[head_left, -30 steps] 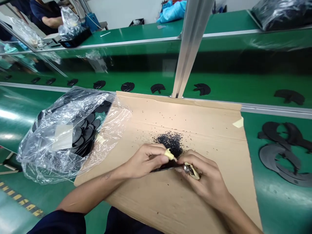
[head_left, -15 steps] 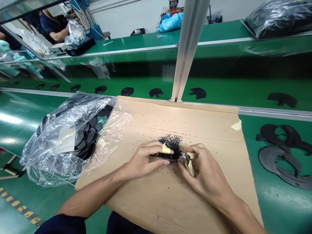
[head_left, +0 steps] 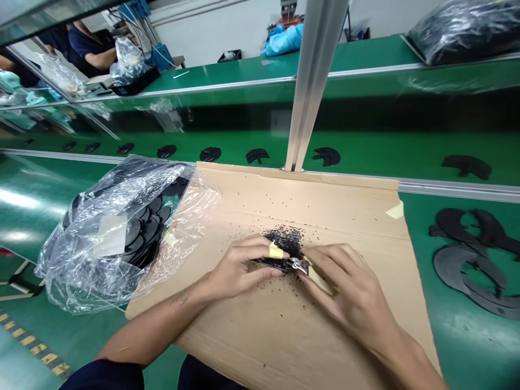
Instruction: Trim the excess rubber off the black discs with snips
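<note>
In the head view, I have my left hand (head_left: 244, 268) pinching a small black part (head_left: 273, 263) between thumb and fingers, at the middle of the clock; my right hand (head_left: 353, 281) is curled around a metal cutting tool (head_left: 299, 265), its head up against the part's 3 o'clock end; whether the blades are biting I cannot tell, as fingers hide much of the tool. I judge the trimming well under way: a heap of black bits (head_left: 284, 238) lies just beyond my hands at 12 o'clock on the cardboard sheet (head_left: 244, 336); the part in my grasp looks unfinished to me, though its edge is too small to read.

Around that, a clear plastic bag (head_left: 81, 260) of black discs (head_left: 140, 238) sits at 9 o'clock, its film lapping over the cardboard, the likeliest snag for my left arm; curved black pieces (head_left: 449, 265) lie at 3 o'clock; a belt (head_left: 365, 151) carrying spaced black pieces runs from 10 to 2 o'clock, partly blocked by a metal post (head_left: 314, 81) at 12; a co-worker's arm (head_left: 101, 58) shows towards 11.
</note>
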Demonstrator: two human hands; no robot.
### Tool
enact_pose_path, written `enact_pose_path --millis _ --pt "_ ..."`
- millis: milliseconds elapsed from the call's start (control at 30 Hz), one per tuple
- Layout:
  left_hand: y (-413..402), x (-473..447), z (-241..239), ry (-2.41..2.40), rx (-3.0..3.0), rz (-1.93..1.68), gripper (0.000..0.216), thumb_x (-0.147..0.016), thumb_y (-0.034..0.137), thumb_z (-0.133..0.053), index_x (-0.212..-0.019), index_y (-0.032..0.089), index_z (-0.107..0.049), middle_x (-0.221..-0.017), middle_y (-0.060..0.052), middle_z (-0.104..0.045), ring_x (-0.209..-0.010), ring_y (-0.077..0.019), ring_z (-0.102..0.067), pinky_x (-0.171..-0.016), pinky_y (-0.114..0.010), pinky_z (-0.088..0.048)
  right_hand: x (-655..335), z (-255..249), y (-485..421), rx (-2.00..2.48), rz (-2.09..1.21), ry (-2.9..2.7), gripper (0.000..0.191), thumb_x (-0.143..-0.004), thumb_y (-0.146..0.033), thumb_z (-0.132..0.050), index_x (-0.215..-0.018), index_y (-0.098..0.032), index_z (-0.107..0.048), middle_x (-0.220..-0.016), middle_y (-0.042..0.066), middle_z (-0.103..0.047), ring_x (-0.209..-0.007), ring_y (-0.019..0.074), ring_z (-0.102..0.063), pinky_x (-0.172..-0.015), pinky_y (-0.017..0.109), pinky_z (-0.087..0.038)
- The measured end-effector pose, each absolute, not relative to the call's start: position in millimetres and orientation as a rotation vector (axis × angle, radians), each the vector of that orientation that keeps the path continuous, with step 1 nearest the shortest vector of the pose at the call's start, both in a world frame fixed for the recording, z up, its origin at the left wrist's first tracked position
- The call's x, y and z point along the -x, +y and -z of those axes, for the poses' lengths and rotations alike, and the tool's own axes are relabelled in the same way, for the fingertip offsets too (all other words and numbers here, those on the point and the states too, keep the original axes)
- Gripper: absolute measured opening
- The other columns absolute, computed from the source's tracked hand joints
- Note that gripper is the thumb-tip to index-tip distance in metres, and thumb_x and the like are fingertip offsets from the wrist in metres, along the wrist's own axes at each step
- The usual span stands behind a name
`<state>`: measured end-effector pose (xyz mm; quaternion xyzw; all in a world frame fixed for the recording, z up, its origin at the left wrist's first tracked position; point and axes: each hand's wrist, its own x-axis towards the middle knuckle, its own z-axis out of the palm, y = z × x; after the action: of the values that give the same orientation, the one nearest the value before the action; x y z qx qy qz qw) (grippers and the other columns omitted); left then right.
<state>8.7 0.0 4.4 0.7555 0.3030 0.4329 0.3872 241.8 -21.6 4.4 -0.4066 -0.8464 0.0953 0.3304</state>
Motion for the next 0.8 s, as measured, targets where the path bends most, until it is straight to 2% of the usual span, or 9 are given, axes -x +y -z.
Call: enact_pose_path --millis 367,633,800 --pt "3.1 -4.8 2.4 0.681 -1.948 -1.092 0.025 -0.088 0.019 -0.072 -0.114 0.017 -0.073 -0.094 -0.008 -0.074 -0.085 -0.0163 -0.067 -0.074 -0.030 -0.056 -244.6 -9.2 -21.5 1.013 -0.212 -2.260 0.025 -0.094 -0.015 -0.060 -0.119 -0.016 -0.062 -0.101 0.011 -0.073 -0.083 0.0215 -0.063 -0.071 0.035 -0.053" --pt "2.2 -8.5 2.5 0.664 -1.918 -1.082 0.023 -0.089 0.022 -0.071 -0.112 0.018 -0.073 -0.091 -0.008 -0.074 -0.080 -0.0157 -0.067 -0.071 -0.030 -0.056 -244.9 -10.7 -24.6 1.000 -0.103 -2.301 0.017 -0.097 -0.014 -0.054 -0.110 -0.015 -0.064 -0.086 0.008 -0.073 -0.071 0.0178 -0.064 -0.061 0.032 -0.051" --pt "2.5 -6.9 -3.2 0.756 -1.916 -1.029 0.020 -0.090 0.024 -0.070 -0.107 0.016 -0.074 -0.091 -0.008 -0.073 -0.081 -0.0155 -0.067 -0.072 -0.028 -0.056 -243.5 -7.0 -24.7 1.059 -0.106 -2.249 0.017 -0.097 -0.016 -0.053 -0.111 -0.017 -0.063 -0.085 0.007 -0.072 -0.073 0.0180 -0.065 -0.063 0.032 -0.052"
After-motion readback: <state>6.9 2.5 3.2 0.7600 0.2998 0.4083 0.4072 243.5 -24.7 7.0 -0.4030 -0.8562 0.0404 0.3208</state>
